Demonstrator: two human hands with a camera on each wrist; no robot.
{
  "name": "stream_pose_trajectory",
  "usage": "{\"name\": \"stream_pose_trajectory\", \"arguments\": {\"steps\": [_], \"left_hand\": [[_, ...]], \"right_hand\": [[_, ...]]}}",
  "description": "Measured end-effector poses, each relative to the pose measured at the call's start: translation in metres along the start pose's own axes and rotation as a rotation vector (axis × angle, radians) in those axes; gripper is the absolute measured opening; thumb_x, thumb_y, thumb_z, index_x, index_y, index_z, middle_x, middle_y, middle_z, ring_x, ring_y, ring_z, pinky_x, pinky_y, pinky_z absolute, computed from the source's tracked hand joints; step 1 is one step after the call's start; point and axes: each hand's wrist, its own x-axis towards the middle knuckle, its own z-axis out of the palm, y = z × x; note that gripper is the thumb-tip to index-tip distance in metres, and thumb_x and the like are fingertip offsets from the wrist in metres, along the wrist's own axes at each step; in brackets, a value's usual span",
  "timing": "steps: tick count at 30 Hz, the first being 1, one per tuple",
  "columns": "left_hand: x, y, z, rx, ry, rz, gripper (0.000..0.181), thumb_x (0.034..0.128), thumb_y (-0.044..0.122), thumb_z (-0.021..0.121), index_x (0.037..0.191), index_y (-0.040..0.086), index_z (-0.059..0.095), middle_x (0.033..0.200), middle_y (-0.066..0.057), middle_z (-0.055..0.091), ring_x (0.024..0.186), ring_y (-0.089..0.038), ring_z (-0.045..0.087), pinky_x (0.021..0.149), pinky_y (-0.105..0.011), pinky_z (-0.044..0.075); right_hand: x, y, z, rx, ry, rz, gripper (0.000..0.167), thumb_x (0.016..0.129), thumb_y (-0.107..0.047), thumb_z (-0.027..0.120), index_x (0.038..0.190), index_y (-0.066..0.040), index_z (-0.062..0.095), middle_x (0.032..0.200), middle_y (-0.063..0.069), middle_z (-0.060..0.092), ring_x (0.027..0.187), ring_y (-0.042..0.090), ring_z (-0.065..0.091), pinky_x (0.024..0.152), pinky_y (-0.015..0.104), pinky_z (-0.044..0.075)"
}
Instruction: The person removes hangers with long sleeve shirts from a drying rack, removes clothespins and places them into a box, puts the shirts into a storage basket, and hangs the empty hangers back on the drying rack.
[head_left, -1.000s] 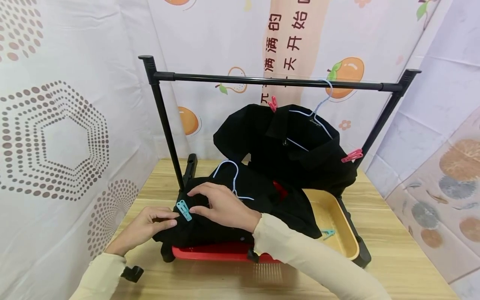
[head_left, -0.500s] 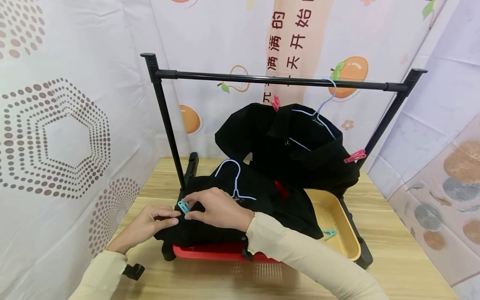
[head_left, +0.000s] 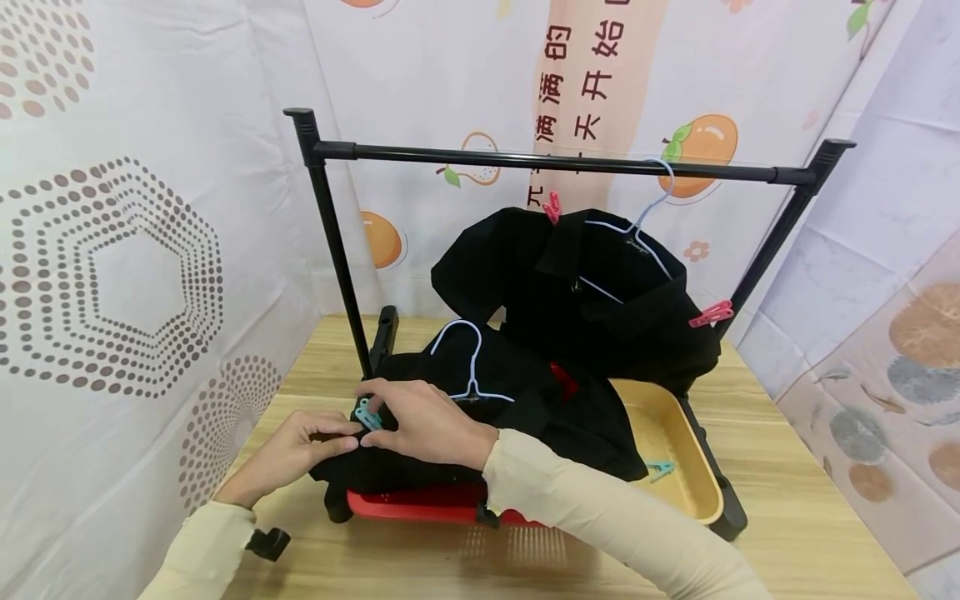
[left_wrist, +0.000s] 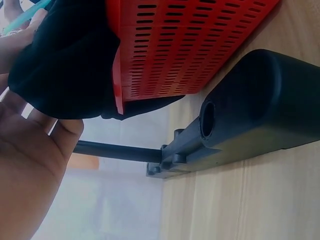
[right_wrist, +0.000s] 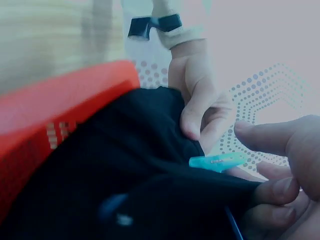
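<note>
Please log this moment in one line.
left hand: pinches black garment; right hand: beside teal clip; clip: on garment; red basket: beneath garment

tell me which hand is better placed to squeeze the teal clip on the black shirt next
Probably the right hand: it is right at the teal clip, its thumb clear of the black shirt in the right wrist view. The left hand pinches the shirt beside the clip.
</note>
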Motion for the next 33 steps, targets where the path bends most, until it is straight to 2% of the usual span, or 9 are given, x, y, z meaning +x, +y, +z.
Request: {"name": "stream_pose_trajectory", "arguments": {"steps": [3,9,12,16,19,23,26,30,33], "left_hand": [[0.0000,-0.0001,-0.0002,0.001,-0.003,0.017,0.024,0.0956,0.000,0.070,0.113,0.012,0.081,0.088,0.002,0.072,0.075,-0.011,0.058,0.065,-0.029,0.050],[-0.0008,0.0001,0.0004,-0.007,0.003,0.011,0.025,0.0950,0.000,0.071,0.115,0.011,0.080,0.086,0.001,0.072,0.075,-0.010,0.057,0.065,-0.029,0.049],[-0.0013,0.0000,0.0006,-0.008,0.001,0.005,0.025,0.0953,0.000,0.070,0.116,0.009,0.080,0.091,0.002,0.073,0.079,-0.008,0.060,0.067,-0.028,0.051],[-0.0020,-0.0003,0.0001,-0.009,-0.001,-0.007,0.025,0.0960,0.001,0.069,0.118,0.007,0.078,0.097,0.002,0.075,0.083,-0.008,0.062,0.070,-0.028,0.052],[-0.0026,-0.0003,-0.0006,-0.012,-0.002,-0.011,0.025,0.0964,0.001,0.069,0.119,0.006,0.078,0.094,0.002,0.074,0.079,-0.009,0.060,0.068,-0.028,0.051],[-0.0030,0.0002,-0.0014,-0.017,-0.002,-0.008,0.026,0.0967,0.001,0.069,0.121,0.006,0.077,0.093,0.001,0.074,0.078,-0.011,0.059,0.067,-0.029,0.050],[-0.0034,0.0007,-0.0018,-0.015,-0.003,-0.007,0.026,0.0967,0.001,0.069,0.121,0.006,0.077,0.095,0.001,0.074,0.079,-0.011,0.060,0.068,-0.029,0.051],[-0.0040,0.0008,-0.0017,-0.018,-0.006,-0.002,0.026,0.0967,0.000,0.068,0.121,0.006,0.077,0.094,0.001,0.074,0.078,-0.011,0.060,0.068,-0.029,0.051],[-0.0054,0.0010,-0.0023,-0.020,-0.005,-0.003,0.026,0.0966,0.001,0.069,0.120,0.007,0.078,0.093,0.001,0.074,0.077,-0.012,0.060,0.067,-0.029,0.051]], "right_hand": [[0.0017,-0.0021,0.0014,-0.023,-0.005,0.007,0.056,0.094,-0.027,0.079,0.143,-0.009,0.060,0.107,-0.007,0.071,0.095,0.002,0.062,0.076,0.009,0.046],[0.0028,-0.0043,0.0023,-0.045,-0.010,0.016,0.057,0.094,-0.026,0.079,0.144,-0.006,0.058,0.095,-0.010,0.071,0.082,0.001,0.058,0.062,0.010,0.044],[0.0019,-0.0043,0.0030,-0.076,-0.007,-0.001,0.049,0.094,-0.029,0.079,0.137,-0.010,0.066,0.092,-0.010,0.068,0.080,0.000,0.057,0.061,0.009,0.043],[-0.0001,-0.0043,0.0049,-0.100,0.025,-0.029,0.036,0.092,-0.033,0.080,0.123,-0.016,0.075,0.100,-0.007,0.063,0.076,-0.003,0.055,0.061,0.008,0.043],[0.0004,-0.0057,0.0054,-0.107,0.036,-0.027,0.032,0.091,-0.034,0.081,0.117,-0.017,0.075,0.106,-0.006,0.063,0.076,-0.002,0.054,0.062,0.007,0.043],[0.0041,-0.0077,0.0048,-0.149,0.007,-0.023,0.032,0.092,-0.035,0.080,0.118,-0.017,0.076,0.104,-0.007,0.067,0.077,-0.001,0.054,0.062,0.007,0.043],[0.0053,-0.0080,0.0049,-0.205,-0.004,-0.053,0.032,0.093,-0.037,0.078,0.119,-0.018,0.077,0.105,-0.007,0.069,0.079,-0.001,0.058,0.063,0.008,0.045],[0.0036,-0.0074,0.0062,-0.255,0.032,-0.103,0.029,0.095,-0.034,0.077,0.119,-0.019,0.079,0.107,-0.007,0.072,0.085,0.001,0.065,0.065,0.009,0.047],[0.0031,-0.0073,0.0080,-0.244,0.075,-0.118,0.026,0.095,-0.032,0.077,0.117,-0.019,0.080,0.107,-0.007,0.073,0.088,0.003,0.068,0.065,0.009,0.047]]}}
